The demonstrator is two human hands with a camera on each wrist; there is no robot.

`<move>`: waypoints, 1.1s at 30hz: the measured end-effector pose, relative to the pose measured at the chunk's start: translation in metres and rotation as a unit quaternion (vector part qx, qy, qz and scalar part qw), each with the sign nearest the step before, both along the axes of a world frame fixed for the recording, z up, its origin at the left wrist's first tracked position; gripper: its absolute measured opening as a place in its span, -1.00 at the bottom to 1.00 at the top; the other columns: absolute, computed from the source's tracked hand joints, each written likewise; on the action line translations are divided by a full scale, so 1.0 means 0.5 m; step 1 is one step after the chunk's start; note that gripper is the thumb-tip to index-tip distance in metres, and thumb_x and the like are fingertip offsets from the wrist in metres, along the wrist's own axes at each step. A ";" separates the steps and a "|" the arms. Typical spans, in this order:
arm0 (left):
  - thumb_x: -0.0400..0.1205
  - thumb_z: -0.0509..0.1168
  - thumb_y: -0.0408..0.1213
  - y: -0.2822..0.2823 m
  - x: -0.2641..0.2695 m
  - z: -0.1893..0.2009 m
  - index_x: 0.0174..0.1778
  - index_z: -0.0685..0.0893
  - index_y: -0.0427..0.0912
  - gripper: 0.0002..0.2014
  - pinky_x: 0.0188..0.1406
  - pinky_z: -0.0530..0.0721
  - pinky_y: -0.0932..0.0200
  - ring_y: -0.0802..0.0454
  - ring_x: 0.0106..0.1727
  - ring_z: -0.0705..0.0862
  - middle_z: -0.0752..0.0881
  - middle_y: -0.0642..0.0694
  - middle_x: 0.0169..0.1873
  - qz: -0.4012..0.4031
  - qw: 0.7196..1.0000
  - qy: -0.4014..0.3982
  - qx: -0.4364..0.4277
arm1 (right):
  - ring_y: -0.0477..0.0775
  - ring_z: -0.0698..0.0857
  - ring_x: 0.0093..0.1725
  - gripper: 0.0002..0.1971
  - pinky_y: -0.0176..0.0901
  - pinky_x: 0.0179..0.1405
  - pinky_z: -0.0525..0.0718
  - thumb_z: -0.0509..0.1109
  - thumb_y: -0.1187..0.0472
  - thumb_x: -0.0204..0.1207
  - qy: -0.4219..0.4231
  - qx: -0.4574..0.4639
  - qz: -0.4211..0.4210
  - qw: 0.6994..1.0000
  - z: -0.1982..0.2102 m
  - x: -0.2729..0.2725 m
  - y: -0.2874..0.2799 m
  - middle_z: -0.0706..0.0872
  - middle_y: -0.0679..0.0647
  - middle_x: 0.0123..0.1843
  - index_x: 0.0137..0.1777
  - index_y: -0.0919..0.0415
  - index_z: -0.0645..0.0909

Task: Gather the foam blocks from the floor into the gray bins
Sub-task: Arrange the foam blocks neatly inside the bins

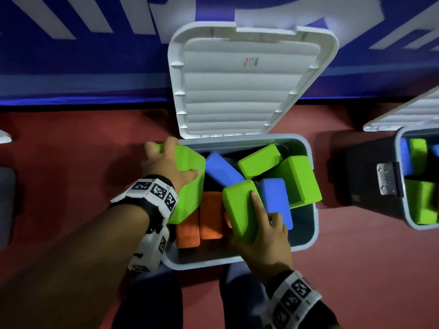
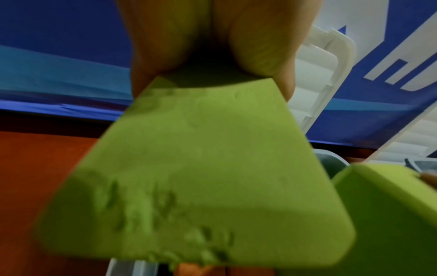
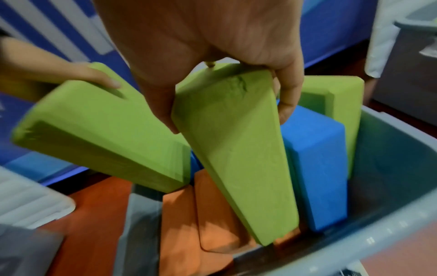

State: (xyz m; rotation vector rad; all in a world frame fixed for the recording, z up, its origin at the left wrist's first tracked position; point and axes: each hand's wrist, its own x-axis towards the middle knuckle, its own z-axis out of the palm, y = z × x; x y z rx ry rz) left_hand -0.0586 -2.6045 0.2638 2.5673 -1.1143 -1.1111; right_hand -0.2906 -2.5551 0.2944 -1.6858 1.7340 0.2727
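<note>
Over the open gray bin [image 1: 308, 176], left hand [image 1: 166, 165] and right hand [image 1: 263, 241] each hold fingers clamped on a green foam block [image 1: 190, 186], [image 1: 240, 210], angled downward, apparently to slot among blocks already inside.

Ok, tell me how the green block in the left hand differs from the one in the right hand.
The left hand's block hangs over the bin's left rim; the right hand's block is well inside, its tip down among the orange blocks. The left hand wraps its block's top; the right hand pinches its block's end. Both are green foam, both tilted.
</note>
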 end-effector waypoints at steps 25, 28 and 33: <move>0.03 0.52 0.37 -0.027 -0.046 -0.003 0.25 0.36 0.16 -0.09 0.35 0.45 -0.02 -0.26 0.35 0.39 0.23 -0.06 0.37 0.016 1.000 0.003 -0.009 | 0.32 0.52 0.23 -0.35 0.11 0.21 0.46 0.49 0.00 0.23 0.036 -0.102 -0.292 0.950 -0.119 -0.066 -0.048 0.48 0.27 0.31 0.35 0.12 0.50; 0.02 0.52 0.38 -0.039 -0.049 -0.008 0.22 0.38 0.15 -0.11 0.36 0.47 -0.03 -0.24 0.33 0.42 0.25 -0.05 0.33 0.013 1.000 0.005 -0.016 | 0.34 0.30 0.49 -0.02 0.20 0.39 0.36 0.61 -0.04 0.26 0.150 0.050 -0.200 0.967 -0.164 -0.146 -0.090 0.24 0.28 0.54 0.62 -0.01 0.13; -0.03 0.53 0.38 -0.039 -0.032 -0.024 0.11 0.40 0.18 -0.16 0.39 0.46 -0.02 -0.18 0.31 0.44 0.29 -0.05 0.28 0.026 0.999 0.008 -0.033 | 0.38 0.44 0.46 0.24 0.09 0.39 0.45 0.67 0.04 0.22 0.038 0.190 -0.163 0.967 -0.235 -0.156 -0.120 0.31 0.38 0.53 0.67 0.00 -0.20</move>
